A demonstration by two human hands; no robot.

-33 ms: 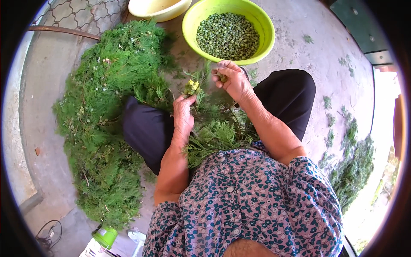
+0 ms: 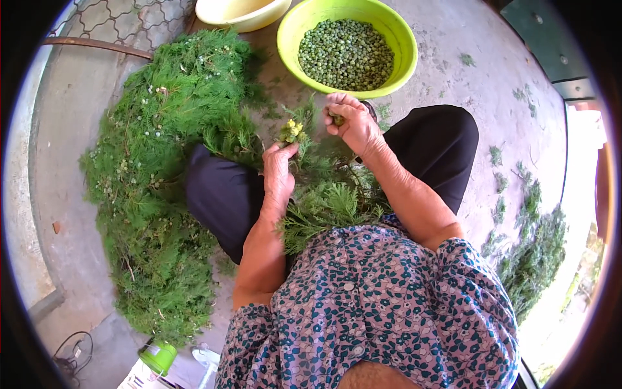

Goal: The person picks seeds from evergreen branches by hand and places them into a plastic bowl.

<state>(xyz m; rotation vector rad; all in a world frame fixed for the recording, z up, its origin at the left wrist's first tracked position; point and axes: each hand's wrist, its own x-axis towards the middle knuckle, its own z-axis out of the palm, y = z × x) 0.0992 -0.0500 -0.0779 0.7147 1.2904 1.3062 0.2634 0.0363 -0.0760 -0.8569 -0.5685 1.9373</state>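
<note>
My left hand (image 2: 278, 172) pinches a sprig of evergreen bearing a tight cluster of yellow-green cones (image 2: 291, 131). To its right, my right hand (image 2: 355, 123) is closed, with small green cones (image 2: 337, 119) showing between its curled fingers. Just beyond that hand stands a lime-green basin (image 2: 411, 57), partly filled with many small round green cones (image 2: 346, 55). Cut evergreen branches (image 2: 334, 204) lie across my lap, under and between my forearms. The palm side of my left hand is hidden.
A large heap of cut evergreen branches (image 2: 155, 175) covers the floor at left. A cream basin (image 2: 243, 24) stands at the far edge. More greenery (image 2: 534, 253) lies at right. A small green bucket (image 2: 159, 358) and a cable (image 2: 79, 350) are at lower left.
</note>
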